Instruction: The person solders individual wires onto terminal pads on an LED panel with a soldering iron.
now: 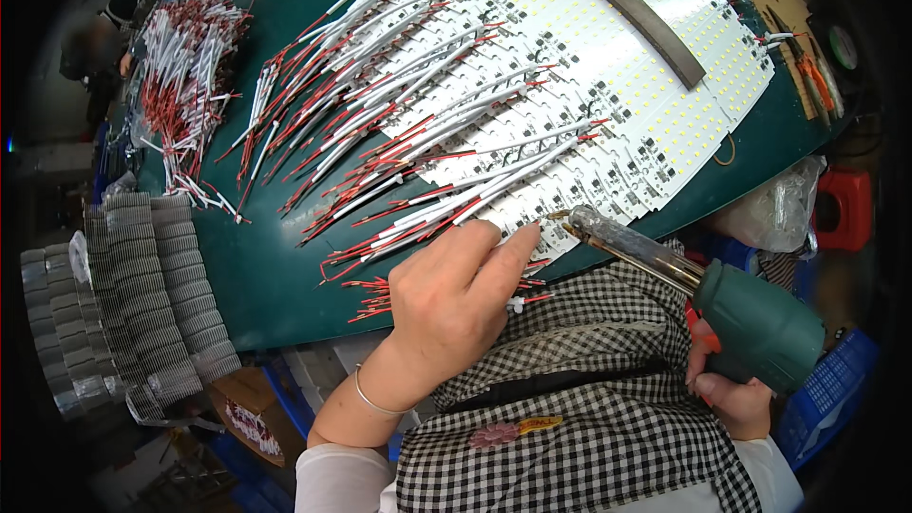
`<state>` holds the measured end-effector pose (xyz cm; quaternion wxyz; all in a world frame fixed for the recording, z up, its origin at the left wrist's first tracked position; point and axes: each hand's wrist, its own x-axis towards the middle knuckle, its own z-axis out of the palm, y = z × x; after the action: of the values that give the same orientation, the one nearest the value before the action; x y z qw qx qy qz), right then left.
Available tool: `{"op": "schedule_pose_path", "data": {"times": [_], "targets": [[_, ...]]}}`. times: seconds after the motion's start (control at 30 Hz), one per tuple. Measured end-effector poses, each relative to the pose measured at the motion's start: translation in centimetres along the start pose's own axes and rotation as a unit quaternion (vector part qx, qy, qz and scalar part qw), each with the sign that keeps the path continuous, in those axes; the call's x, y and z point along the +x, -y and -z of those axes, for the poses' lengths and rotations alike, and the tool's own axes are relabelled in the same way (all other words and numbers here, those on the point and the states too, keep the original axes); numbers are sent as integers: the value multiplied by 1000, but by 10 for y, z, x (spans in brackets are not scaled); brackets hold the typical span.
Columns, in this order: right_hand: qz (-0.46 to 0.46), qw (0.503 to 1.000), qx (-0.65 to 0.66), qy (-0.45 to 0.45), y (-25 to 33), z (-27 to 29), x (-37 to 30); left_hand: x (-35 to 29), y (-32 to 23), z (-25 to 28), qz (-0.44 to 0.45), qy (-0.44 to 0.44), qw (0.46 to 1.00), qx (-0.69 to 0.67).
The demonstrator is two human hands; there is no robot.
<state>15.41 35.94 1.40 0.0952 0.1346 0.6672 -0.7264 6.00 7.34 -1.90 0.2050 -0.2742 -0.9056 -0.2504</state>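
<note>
My left hand is closed at the near edge of the circuit boards, its thumb and forefinger pointing toward the solder pads. A bunch of red and white wires sticks out on both sides of its fingers. In my right hand is a green soldering gun, gripped by its handle, most of which is hidden. Its metal tip reaches the boards just right of my left fingertips. The white LED circuit boards lie in a wide sheet, with rows of red and white wires attached or resting across them.
A dark curved bar lies across the boards. Loose wires are heaped at the left of the green table. Stacked grey strips stand at its left edge. A red container and blue basket are at the right.
</note>
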Motion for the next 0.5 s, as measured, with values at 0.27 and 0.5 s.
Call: {"op": "schedule_pose_path", "data": {"times": [0.27,0.5], "targets": [[-13,999,-26,38,2,-7,10,0,-2,0,20,14,999,-25],[-86,989,46,108,-5,10,10,-1,0,-3,4,5,1000,-11]]}}
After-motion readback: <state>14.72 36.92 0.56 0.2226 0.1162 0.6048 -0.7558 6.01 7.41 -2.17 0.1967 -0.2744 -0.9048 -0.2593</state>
